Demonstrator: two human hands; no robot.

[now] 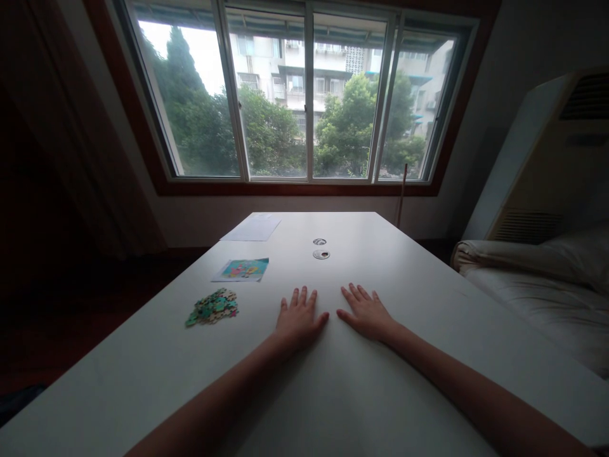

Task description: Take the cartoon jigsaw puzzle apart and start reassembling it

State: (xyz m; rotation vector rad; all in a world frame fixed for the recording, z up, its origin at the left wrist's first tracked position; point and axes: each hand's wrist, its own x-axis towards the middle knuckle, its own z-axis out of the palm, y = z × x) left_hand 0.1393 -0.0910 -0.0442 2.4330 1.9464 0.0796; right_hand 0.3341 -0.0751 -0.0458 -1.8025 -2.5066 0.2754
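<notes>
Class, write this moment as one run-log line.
left hand: flat, open on white table | right hand: flat, open | pile of teal jigsaw pieces: untouched, left of hands

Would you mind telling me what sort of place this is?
Likely a room in a home: a white table by a wide window, a sofa at right, and a jigsaw pile.

A home room. A wide far window [307, 95] faces apartment blocks. A sofa [537, 279] sits right of the table [428, 298].
</notes>
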